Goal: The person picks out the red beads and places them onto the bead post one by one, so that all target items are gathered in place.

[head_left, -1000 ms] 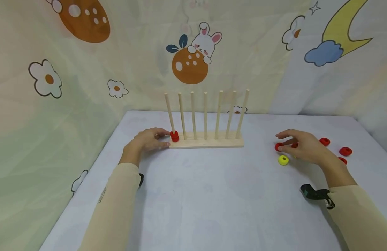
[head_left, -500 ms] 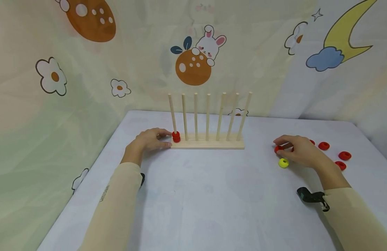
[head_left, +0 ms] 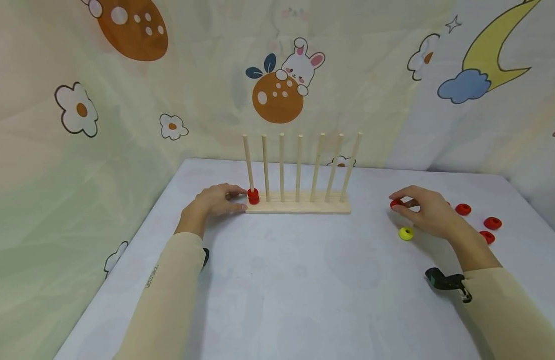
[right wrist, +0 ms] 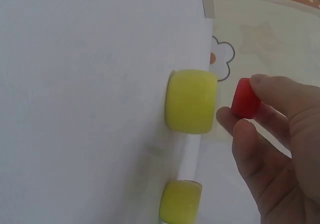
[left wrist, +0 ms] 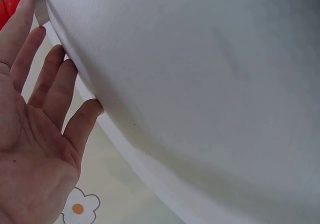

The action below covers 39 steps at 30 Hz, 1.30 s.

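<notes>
A wooden rack (head_left: 300, 207) with several upright pegs stands towards the back of the table; red beads (head_left: 253, 197) are stacked low on its leftmost peg. My left hand (head_left: 216, 200) touches the rack's left end, its fingers loosely extended, as the left wrist view also shows. Off to the right, my right hand (head_left: 429, 211) pinches a red bead (right wrist: 245, 100) between thumb and fingers. That bead appears lifted off the table in the right wrist view. Below the hand lies a yellow bead (head_left: 406, 233); a second yellow bead (right wrist: 181, 202) shows only in the right wrist view.
More red beads (head_left: 492, 223) lie on the white table (head_left: 304, 280) to the right of my right hand, one partly behind the wrist. A patterned cloth (head_left: 205, 85) hangs behind the table. Each wrist carries a black camera mount (head_left: 444, 280).
My right hand has closed on the red bead and raised it slightly from the table, shifting a little left. My left hand stays at the rack's end. The head view has shifted slightly.
</notes>
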Each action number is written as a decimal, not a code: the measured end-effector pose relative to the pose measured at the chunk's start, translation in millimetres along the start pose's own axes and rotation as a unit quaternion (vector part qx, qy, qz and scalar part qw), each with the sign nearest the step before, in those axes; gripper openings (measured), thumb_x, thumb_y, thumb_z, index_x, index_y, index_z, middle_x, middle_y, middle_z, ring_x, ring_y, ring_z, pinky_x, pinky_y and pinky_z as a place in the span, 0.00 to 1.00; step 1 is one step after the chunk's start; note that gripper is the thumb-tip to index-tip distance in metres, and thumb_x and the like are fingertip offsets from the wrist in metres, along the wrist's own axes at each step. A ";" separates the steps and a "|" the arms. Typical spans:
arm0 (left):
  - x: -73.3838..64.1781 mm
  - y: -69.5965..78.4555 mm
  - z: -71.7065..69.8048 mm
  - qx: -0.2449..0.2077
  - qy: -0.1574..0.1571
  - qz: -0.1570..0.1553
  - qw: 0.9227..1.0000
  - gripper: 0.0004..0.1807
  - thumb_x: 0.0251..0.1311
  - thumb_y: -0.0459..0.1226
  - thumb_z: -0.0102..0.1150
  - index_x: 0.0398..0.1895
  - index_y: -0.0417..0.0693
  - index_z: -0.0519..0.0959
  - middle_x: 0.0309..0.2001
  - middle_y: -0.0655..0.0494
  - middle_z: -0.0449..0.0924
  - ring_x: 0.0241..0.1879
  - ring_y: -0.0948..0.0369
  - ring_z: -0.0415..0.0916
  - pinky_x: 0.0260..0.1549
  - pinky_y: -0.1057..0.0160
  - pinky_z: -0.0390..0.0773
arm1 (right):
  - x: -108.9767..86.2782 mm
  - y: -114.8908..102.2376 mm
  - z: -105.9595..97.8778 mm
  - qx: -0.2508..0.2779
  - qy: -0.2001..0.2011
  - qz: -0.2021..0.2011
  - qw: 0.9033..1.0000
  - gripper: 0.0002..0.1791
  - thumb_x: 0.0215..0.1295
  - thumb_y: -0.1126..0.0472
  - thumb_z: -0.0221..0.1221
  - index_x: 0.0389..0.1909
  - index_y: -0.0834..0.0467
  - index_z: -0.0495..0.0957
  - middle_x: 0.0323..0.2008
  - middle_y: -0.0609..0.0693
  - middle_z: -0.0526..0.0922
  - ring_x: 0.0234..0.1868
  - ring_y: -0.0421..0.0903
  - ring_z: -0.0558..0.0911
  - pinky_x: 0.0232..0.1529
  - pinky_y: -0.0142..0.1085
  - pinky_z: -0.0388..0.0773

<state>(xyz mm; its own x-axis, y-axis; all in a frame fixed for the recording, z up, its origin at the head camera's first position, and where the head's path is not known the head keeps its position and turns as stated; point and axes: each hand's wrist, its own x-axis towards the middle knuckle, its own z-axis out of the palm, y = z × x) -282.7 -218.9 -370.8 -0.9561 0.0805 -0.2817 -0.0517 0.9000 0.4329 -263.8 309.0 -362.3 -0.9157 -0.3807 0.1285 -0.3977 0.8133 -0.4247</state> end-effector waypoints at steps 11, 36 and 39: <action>-2.4 -4.6 1.8 0.003 -0.004 0.001 1.000 0.32 0.62 0.58 0.67 0.70 0.70 0.74 0.72 0.54 0.71 0.73 0.47 0.62 0.70 0.30 0.58 | 7.7 -15.2 8.8 0.012 0.057 -0.092 0.994 0.11 0.69 0.68 0.63 0.49 0.55 0.83 0.49 0.50 0.82 0.42 0.48 0.82 0.34 0.30 0.80; 0.0 0.0 -2.5 -0.005 -0.006 0.013 1.000 0.35 0.63 0.56 0.67 0.74 0.71 0.70 0.73 0.53 0.70 0.73 0.47 0.62 0.71 0.31 0.56 | 21.0 -47.7 11.6 0.091 0.054 -0.135 0.985 0.21 0.63 0.72 0.68 0.56 0.56 0.80 0.50 0.51 0.83 0.44 0.48 0.86 0.44 0.23 0.81; -0.1 0.3 -2.2 -0.004 -0.010 0.010 1.000 0.35 0.63 0.56 0.67 0.74 0.71 0.70 0.73 0.53 0.69 0.74 0.47 0.61 0.71 0.31 0.56 | 22.9 -53.8 13.3 0.092 0.052 -0.134 0.985 0.20 0.63 0.71 0.68 0.55 0.55 0.81 0.50 0.50 0.83 0.44 0.49 0.86 0.44 0.25 0.82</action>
<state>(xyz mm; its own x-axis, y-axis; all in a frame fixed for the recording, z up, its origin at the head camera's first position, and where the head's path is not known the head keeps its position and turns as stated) -283.3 -219.5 -368.7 -0.9508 0.1073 -0.2905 -0.0352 0.8945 0.4456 -262.7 250.6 -348.4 -0.7837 -0.5160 0.3457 -0.6180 0.5924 -0.5168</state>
